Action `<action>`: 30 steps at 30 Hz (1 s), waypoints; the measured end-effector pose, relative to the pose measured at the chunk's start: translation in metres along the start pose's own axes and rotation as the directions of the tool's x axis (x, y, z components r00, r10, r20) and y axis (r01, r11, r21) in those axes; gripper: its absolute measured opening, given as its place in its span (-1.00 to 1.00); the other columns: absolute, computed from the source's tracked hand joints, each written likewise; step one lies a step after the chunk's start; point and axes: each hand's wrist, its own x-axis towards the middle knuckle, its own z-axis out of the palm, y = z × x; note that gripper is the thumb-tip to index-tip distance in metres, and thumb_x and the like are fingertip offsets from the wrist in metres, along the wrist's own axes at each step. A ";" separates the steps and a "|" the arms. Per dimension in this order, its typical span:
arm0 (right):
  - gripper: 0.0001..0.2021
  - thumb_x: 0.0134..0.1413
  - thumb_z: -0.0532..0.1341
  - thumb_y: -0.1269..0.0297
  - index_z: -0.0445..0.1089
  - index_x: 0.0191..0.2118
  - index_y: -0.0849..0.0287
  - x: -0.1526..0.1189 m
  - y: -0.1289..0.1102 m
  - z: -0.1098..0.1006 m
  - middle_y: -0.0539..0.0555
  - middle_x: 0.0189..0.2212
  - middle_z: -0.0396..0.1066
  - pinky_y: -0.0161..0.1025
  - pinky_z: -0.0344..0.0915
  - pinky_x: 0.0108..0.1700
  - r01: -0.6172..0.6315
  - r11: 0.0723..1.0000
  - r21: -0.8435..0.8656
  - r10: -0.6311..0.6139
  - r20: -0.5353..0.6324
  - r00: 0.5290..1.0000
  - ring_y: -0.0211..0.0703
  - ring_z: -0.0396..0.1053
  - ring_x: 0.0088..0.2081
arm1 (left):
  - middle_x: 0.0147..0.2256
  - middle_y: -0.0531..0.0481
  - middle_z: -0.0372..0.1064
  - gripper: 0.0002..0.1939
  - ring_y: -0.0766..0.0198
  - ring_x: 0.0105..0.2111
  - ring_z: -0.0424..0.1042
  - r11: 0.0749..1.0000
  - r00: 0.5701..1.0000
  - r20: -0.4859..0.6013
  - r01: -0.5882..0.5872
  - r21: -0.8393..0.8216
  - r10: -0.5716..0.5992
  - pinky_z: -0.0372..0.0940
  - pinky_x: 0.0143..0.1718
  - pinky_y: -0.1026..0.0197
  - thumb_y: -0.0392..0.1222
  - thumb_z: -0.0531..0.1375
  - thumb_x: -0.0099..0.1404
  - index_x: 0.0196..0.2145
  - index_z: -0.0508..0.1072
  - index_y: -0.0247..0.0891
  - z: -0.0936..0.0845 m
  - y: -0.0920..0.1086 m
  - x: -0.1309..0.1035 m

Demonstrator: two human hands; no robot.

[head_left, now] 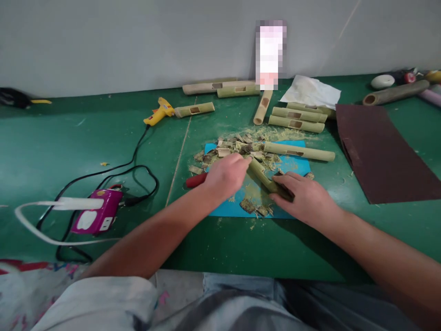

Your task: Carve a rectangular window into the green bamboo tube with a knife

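Observation:
A green bamboo tube (261, 173) lies slanted over the blue sheet (220, 210), between my two hands. My left hand (230, 172) is closed at the tube's far end, its fingertips against the rim; whether it holds anything else is hidden. My right hand (303, 193) is wrapped round the near end. Beyond them, another bamboo tube (299, 151) with a cut opening rests across the sheet's far edge. Bamboo chips and shavings (241, 146) are heaped behind my left hand. A red handle (196, 180) shows to the left of my left wrist.
A yellow glue gun (159, 111) and a magenta power adapter (98, 211) with cables lie left on the green table (206, 248). Several cut tubes (296, 123) and a white cloth (311, 91) are at the back. Dark brown sheets (386, 154) lie right.

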 end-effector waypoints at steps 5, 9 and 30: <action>-0.65 0.17 0.16 0.16 0.45 0.02 0.19 -0.001 0.000 0.000 0.12 -0.17 0.50 -0.20 0.27 -0.33 -0.009 1.000 -0.008 0.009 0.004 1.000 -0.06 0.47 -0.27 | -0.34 -0.09 0.46 -0.67 0.26 -0.33 0.44 1.000 1.000 0.028 -0.014 0.016 0.014 0.38 -0.31 0.24 -0.21 -0.05 0.49 -0.06 0.49 -0.33 0.000 0.002 -0.001; -0.65 0.17 0.16 0.16 0.44 0.02 0.17 -0.001 0.000 -0.001 0.12 -0.15 0.51 -0.21 0.26 -0.33 -0.012 0.999 -0.031 0.012 0.016 1.000 -0.08 0.47 -0.27 | -0.33 -0.08 0.46 -0.67 0.28 -0.34 0.44 0.999 0.997 0.068 -0.037 0.000 0.037 0.36 -0.31 0.25 -0.22 -0.05 0.50 -0.02 0.47 -0.33 -0.001 0.003 -0.001; -0.64 0.20 0.12 0.14 0.45 0.03 0.16 -0.001 -0.001 -0.002 0.13 -0.16 0.52 -0.21 0.27 -0.32 -0.020 0.998 -0.067 0.022 0.037 0.999 -0.06 0.47 -0.26 | -0.32 -0.10 0.48 -0.65 0.26 -0.36 0.45 0.999 0.997 0.064 -0.047 0.017 0.046 0.35 -0.36 0.26 -0.21 -0.06 0.49 -0.01 0.48 -0.30 -0.004 0.007 0.001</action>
